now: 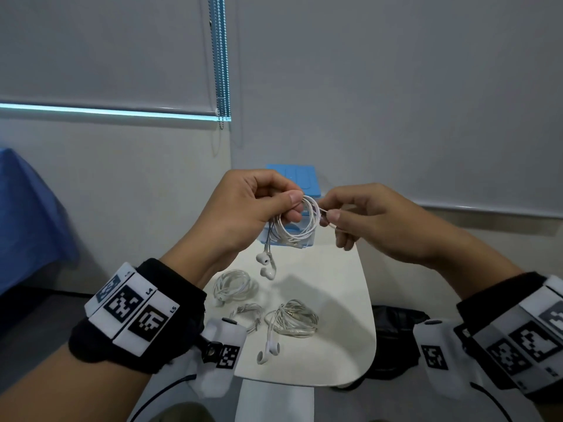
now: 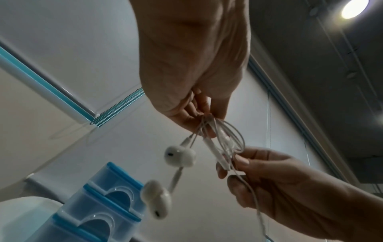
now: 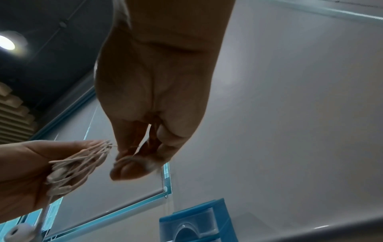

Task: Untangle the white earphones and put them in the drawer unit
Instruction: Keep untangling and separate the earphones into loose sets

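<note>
— Where are the white earphones (image 1: 295, 222) seen?

— A coiled bundle of them is held up in the air between the two hands, above the white table (image 1: 344, 303) and in front of the blue drawer unit (image 1: 307, 181). Two earbuds (image 1: 265, 264) are left dangling below the coil.

— How is the bundle gripped?

— The coil is pinched by the left hand (image 1: 249, 211), thumb on top and fingers curled underneath. A strand at the coil's right edge is pinched between thumb and forefinger of the right hand (image 1: 374, 220), whose other fingers are curled loosely. The two hands are kept just beside each other, with the coil between them.

— And from the wrist views?

— The cable is seen running down through the right hand's fingers (image 2: 240, 163).

— What else is laid out?

— Three more cable bundles (image 1: 292, 318) are seen lying on the table, under the hands.
</note>
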`<state>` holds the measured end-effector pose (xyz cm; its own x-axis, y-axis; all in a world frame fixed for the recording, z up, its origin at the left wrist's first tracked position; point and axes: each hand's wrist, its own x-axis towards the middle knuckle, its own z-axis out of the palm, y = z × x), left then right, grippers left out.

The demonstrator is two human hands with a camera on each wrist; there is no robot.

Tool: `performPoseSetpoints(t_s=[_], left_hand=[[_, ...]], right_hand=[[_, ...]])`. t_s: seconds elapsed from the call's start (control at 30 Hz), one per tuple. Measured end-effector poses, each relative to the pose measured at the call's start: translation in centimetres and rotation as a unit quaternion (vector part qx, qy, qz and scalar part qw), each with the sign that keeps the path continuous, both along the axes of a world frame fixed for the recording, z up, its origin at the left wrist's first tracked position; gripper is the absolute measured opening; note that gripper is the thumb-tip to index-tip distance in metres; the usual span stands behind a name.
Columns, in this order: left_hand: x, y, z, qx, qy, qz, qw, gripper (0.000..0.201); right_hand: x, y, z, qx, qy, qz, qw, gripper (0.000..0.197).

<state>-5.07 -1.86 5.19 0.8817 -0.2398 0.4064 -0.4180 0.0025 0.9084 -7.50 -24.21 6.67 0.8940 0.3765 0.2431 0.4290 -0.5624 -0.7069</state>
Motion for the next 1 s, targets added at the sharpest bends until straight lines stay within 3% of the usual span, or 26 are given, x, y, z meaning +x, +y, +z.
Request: performPoseSetpoints(t_s=[0.1,0.27,0.33,0.43,0.5,0.63,0.73,0.83,0.93,1.0], left_hand=[[-0.2,-0.2,0.2,-0.011,0.002,-0.007,1.0,0.006],[-0.6,-0.8,0.6,-0.032,0.017,-0.028,0.999,0.005],[-0.7,-1.0,0.9,-0.044,0.023,-0.033,0.998,0.005],[-0.7,-1.0,1.1,-0.047,0.027,-0.034,0.998,0.007],[-0.8,-1.1,1.1,-0.045,0.031,-0.034,0.998,0.009],[-0.8,-1.0,1.1,-0.047,0.039,-0.041,0.997,0.007],[-0.9,-0.8,1.1,-0.044,0.044,-0.045,0.997,0.008],[-1.1,-0.9,1.2,-0.047,0.054,-0.06,0.996,0.008],[-1.0,-1.0,1.3,-0.049,0.059,-0.06,0.995,0.009],[-0.9,-1.0,1.2,-0.05,0.063,-0.054,0.995,0.007]], right_hand=[[-0.3,-0.7,0.0,0.015,0.009,0.009,1.0,0.013],[0.2,-0.8,-0.9,0.002,-0.056,-0.012,0.998,0.011],[0.3,-0.4,-1.2,0.068,-0.01,-0.014,0.998,0.01],[0.1,-0.2,-1.7,0.173,0.096,0.038,0.979,0.036],[-0.1,-0.1,-2.2,0.206,0.142,0.076,0.965,0.036],[-0.5,-0.1,-2.9,0.203,0.174,0.105,0.958,0.017],[-0.5,-0.4,-2.8,0.183,0.153,0.098,0.966,0.009],[0.0,-0.4,-2.7,0.186,0.136,0.088,0.969,0.022],[0.1,-0.1,-2.4,0.217,0.178,0.11,0.953,0.041],[0.2,-0.1,-2.1,0.208,0.201,0.133,0.948,0.039]])
